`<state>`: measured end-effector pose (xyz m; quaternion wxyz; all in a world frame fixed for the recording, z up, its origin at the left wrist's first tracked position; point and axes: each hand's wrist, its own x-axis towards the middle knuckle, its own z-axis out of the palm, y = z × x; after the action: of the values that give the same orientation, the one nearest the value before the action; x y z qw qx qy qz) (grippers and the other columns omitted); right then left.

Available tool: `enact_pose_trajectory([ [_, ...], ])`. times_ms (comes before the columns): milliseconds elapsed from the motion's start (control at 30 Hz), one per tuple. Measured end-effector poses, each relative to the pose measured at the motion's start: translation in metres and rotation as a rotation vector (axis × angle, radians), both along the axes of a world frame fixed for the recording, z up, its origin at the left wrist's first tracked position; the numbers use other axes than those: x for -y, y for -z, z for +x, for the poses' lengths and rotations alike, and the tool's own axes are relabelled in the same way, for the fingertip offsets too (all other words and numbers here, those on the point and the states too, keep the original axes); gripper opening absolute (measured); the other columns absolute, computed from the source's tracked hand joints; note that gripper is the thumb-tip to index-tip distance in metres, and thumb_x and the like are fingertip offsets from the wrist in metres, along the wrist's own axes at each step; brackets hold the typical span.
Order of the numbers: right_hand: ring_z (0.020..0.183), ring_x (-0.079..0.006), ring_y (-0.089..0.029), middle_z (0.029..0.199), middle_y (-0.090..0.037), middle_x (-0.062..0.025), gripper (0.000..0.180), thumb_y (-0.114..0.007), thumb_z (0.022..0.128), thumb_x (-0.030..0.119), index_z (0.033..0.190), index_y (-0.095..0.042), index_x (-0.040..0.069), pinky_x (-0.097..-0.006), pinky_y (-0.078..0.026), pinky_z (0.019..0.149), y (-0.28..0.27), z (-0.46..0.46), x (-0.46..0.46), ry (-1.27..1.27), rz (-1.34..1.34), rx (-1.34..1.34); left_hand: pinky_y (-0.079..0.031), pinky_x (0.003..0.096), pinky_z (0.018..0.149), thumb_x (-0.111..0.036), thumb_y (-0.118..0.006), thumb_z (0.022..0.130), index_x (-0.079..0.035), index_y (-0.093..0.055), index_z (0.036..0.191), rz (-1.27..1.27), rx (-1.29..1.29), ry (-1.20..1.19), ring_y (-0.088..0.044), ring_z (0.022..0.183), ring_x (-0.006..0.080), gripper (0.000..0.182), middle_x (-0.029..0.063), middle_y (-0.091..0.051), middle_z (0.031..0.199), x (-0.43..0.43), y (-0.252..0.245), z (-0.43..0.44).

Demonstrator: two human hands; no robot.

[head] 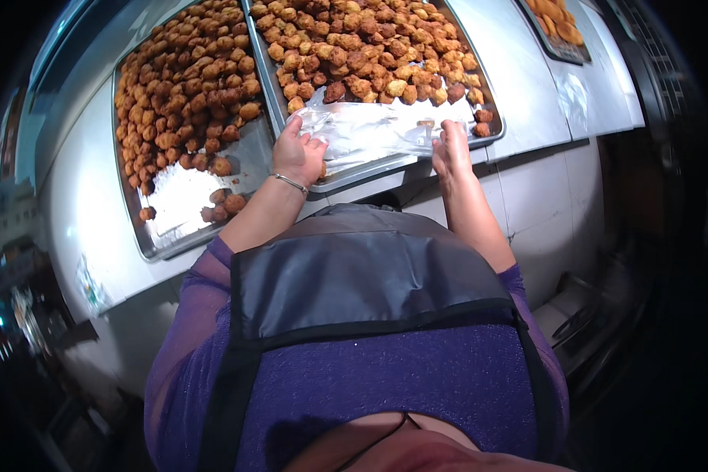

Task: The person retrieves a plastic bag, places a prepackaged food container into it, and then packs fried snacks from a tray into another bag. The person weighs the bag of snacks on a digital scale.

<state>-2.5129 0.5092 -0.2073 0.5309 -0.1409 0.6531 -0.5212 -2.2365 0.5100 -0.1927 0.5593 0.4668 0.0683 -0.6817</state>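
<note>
A clear plastic bag (370, 131) is spread sideways between my two hands, over the near end of the right metal tray (363, 178). My left hand (300, 152), with a bracelet at the wrist, grips the bag's left end. At its other end, my right hand (453, 147) has hold of the plastic; some of the fingers are hidden. Beyond the bag, round fried dough balls (354, 50) are heaped in this tray. One ball (323, 170) shows partly beside my left hand, and a couple lie by the tray's right rim.
On the left, a second metal tray (180, 203) holds more fried balls (186, 97), with a few loose near its front. Another tray with fried pieces (554, 26) sits at the far right. The white counter (531, 112) ends just in front of my dark apron (371, 274).
</note>
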Motion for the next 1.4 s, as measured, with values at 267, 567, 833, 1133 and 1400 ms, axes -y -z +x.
enact_pose_trajectory([
  [267,0.099,-0.0227,-0.049,0.111,-0.052,-0.0141,0.039,-0.057,0.086,0.020,0.117,-0.047,-0.001,-0.0342,-0.043,0.084,0.035,0.000,0.037,-0.137,-0.031,-0.096,-0.038,0.0413,0.101,0.001,-0.052,0.089,-0.005,-0.049,0.120,-0.167,0.524,-0.045,-0.049,0.115,0.0231,0.032,0.0094,-0.053,0.127,-0.008,0.043,-0.037],
  [567,0.137,-0.0354,-0.038,0.151,-0.038,-0.0261,0.066,-0.054,0.094,0.022,0.148,-0.031,-0.009,-0.0392,-0.029,0.114,0.063,0.008,0.073,-0.219,-0.344,-0.377,-0.049,0.0388,0.094,-0.008,-0.058,0.089,-0.001,-0.050,0.125,-0.007,1.149,-0.135,-0.065,0.102,0.0331,0.038,0.0158,-0.067,0.108,0.049,0.107,-0.039],
  [833,0.132,-0.0396,-0.037,0.143,-0.039,-0.0295,0.058,-0.055,0.098,0.030,0.139,-0.041,-0.008,-0.0428,-0.026,0.114,0.082,0.005,0.109,-0.358,-0.322,-0.470,-0.050,0.0429,0.092,-0.016,-0.066,0.086,0.001,-0.055,0.118,0.012,1.462,0.156,-0.064,0.102,0.0367,0.038,0.0196,-0.065,0.109,0.079,0.081,-0.037],
  [1133,0.136,-0.0405,-0.032,0.146,-0.032,-0.0314,0.065,-0.055,0.097,0.035,0.148,-0.035,-0.001,-0.0436,-0.030,0.111,0.097,0.018,0.128,-0.287,-0.354,-0.787,-0.042,0.0443,0.104,-0.016,-0.061,0.088,0.004,-0.050,0.130,-0.049,1.638,0.046,-0.051,0.117,0.0437,0.047,0.0254,-0.051,0.128,0.083,0.077,-0.044],
  [1400,0.131,-0.0473,-0.036,0.133,-0.047,-0.0332,0.057,-0.057,0.095,0.032,0.135,-0.046,-0.007,-0.0470,-0.025,0.114,0.097,0.010,0.138,-0.363,-0.452,-0.578,-0.043,0.0447,0.101,-0.024,-0.056,0.094,0.001,-0.053,0.130,-0.131,1.267,-0.013,-0.056,0.115,0.0417,0.044,0.0261,-0.060,0.124,0.096,0.075,-0.030],
])
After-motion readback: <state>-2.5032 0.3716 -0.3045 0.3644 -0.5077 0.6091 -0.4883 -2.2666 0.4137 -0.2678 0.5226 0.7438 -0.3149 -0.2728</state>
